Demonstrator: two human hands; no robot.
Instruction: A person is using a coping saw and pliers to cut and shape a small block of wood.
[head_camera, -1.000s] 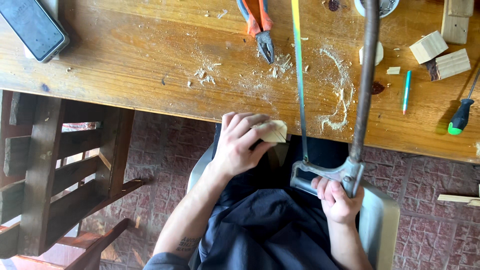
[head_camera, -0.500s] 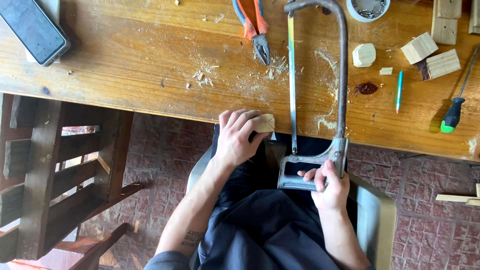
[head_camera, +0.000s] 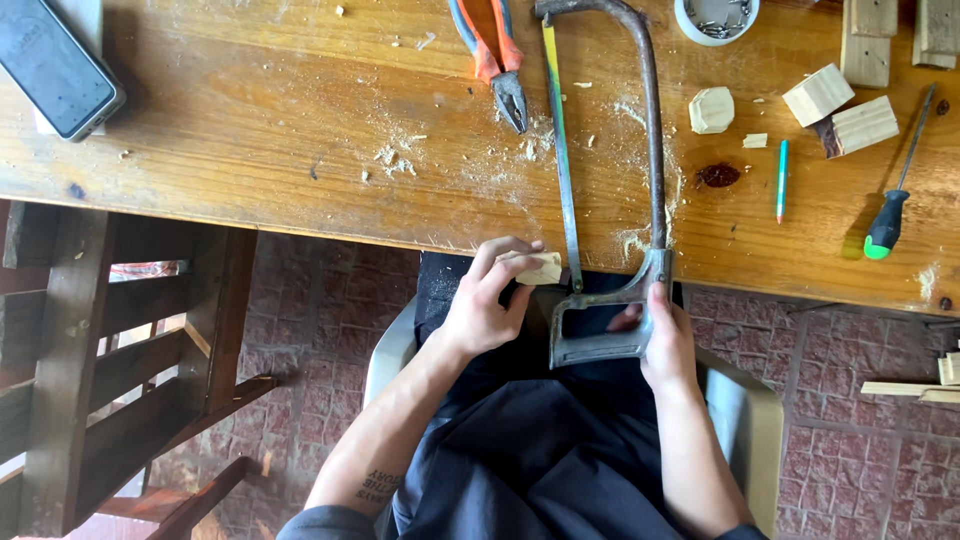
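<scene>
A: What has just changed?

B: The hacksaw (head_camera: 600, 200) has swung. A second ago its frame ran up past the far edge of the worktop (head_camera: 250, 150); now the whole bow lies in view across the worktop, blade towards the left, its front end near the far edge beside the pliers (head_camera: 495, 60).

A: And the hands?

B: The right hand (head_camera: 665, 335) is clenched round the saw's handle, just off the near edge of the worktop, over the lap. The left hand (head_camera: 485, 300) has its fingers (head_camera: 500, 262) closed on a small pale wood block (head_camera: 540, 268), pressed against the near edge, touching the blade's left side or just beside it; I cannot tell which.

A: So what does that mean for the work?

B: I judge the blade has been brought flatter and closer to the block than half a second ago, so a cut looks lined up. Sawdust (head_camera: 640, 240) is already piled at that edge.

A: Anything else different?

B: The block sits slightly lower and clearer of the palm. The phone (head_camera: 55, 65), screwdriver (head_camera: 895, 200) and cut blocks (head_camera: 835, 105) lie as before.
</scene>
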